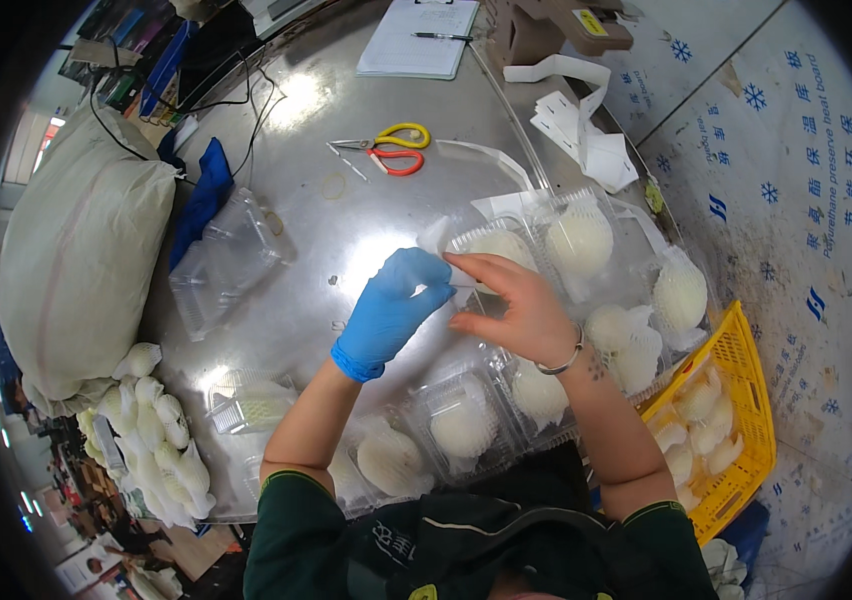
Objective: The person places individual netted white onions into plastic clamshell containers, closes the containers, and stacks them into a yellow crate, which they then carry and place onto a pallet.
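My left hand [399, 304], in a blue disposable glove, is closed around a thin white piece [461, 279], perhaps paper or foam; part of it is hidden by the fingers. Close by on its right is my bare right hand [519, 304], with a bracelet at the wrist. Its thumb and forefinger are apart, and the forefinger tip lies near the glove and the white piece. Just beyond, a clear plastic clamshell box [538, 225] holds round pale items in white foam net, such as this one [579, 238]. Another foam-netted item [463, 424] sits in a box nearer my body.
Scissors [396, 150] with red and yellow handles lie on the metal table [298, 165]. Empty clear boxes [223, 262] and a large sack [88, 247] are at left, above piled foam nets [159, 442]. A clipboard [418, 56] lies at back; a yellow crate [745, 442] stands right.
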The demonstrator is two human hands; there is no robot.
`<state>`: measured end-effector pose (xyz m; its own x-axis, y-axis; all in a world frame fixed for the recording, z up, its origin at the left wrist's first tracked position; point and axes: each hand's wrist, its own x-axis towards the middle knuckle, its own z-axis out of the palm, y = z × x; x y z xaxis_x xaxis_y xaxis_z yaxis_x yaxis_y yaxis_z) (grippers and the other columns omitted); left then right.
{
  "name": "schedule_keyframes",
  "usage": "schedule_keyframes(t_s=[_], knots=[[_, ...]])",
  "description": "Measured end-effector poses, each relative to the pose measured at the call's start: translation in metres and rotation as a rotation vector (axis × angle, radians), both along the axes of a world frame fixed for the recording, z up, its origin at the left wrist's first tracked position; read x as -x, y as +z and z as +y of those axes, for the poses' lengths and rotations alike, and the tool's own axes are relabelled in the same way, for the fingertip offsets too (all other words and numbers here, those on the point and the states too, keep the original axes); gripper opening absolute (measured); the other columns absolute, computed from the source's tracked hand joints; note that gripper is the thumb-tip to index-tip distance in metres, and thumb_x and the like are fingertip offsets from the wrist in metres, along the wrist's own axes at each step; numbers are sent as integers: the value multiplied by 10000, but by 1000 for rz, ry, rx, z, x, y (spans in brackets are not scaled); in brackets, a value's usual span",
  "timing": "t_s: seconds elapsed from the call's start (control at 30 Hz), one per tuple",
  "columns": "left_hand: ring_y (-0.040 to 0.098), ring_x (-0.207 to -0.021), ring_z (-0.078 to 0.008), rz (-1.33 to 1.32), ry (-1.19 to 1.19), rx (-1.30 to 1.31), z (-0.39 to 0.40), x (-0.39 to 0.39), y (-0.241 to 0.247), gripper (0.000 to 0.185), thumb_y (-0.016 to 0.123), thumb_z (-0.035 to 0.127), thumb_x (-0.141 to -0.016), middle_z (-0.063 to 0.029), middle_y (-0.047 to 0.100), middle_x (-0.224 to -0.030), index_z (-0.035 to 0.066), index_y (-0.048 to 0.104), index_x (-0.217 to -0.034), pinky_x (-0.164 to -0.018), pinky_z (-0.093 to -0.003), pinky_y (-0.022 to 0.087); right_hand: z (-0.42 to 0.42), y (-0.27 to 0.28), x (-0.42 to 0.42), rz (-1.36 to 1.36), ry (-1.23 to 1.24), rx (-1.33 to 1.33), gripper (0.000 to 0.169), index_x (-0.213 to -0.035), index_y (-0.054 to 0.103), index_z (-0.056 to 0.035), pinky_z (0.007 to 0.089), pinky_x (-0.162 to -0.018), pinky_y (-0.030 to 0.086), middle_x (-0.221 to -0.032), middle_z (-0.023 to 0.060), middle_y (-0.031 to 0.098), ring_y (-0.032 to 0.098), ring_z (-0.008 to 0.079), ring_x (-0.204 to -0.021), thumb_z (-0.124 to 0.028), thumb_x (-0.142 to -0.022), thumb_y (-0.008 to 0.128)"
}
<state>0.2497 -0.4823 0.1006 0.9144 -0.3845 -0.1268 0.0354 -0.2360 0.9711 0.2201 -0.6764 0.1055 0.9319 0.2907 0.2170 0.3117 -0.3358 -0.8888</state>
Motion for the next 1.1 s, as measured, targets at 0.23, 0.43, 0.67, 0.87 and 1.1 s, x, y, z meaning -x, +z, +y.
schedule_keyframes(t_s=[0.23, 0.43, 0.67, 0.87, 1.1], knots=[[533, -833, -267, -351, -156, -246, -57, 29, 28, 94, 652, 64, -779, -107, 566, -865, 33, 613, -859, -771, -335, 436, -41, -1, 45, -214, -220, 299, 286, -1072, 626, -95, 333, -660, 519, -976, 50, 644, 633, 240, -809, -161, -794, 628], [501, -799, -267, -633, -483, -474, -118, 64, 47, 71, 619, -18, -748, -88, 521, -782, 18, 567, -782, -723, -329, 408, -108, -3, 103, 49, -241, 202, 176, -854, 654, -54, 306, -627, 514, -784, 51, 653, 642, 198, -702, -170, -878, 525], [527, -805, -152, -328, 188, -555, -6, -79, 2, 146, 585, 42, -847, -71, 590, -926, -22, 583, -978, -699, -293, 447, -318, -108, 269, 699, -989, -973, 401, -1103, 585, 9, 293, -600, 553, -869, 119, 670, 651, 175, -658, -312, -958, 393], [473, -1137, -200, -592, 22, -610, -124, -10, -12, 469, 623, 8, -824, -108, 507, -1244, 0, 488, -1273, -933, -318, 404, -439, -231, 222, 718, -1254, -1477, 347, -1151, 534, 31, 362, -748, 552, -976, 137, 663, 656, 234, -859, -189, -946, 360], [448, -1216, -305, -698, -158, -771, -144, 138, 1, 451, 610, -27, -793, -146, 472, -1331, 73, 539, -1227, -1014, -396, 354, -442, -162, 239, 499, -774, -1908, 415, -1211, 458, 74, 435, -917, 492, -1133, 220, 598, 584, 322, -1081, -238, -953, 370]])
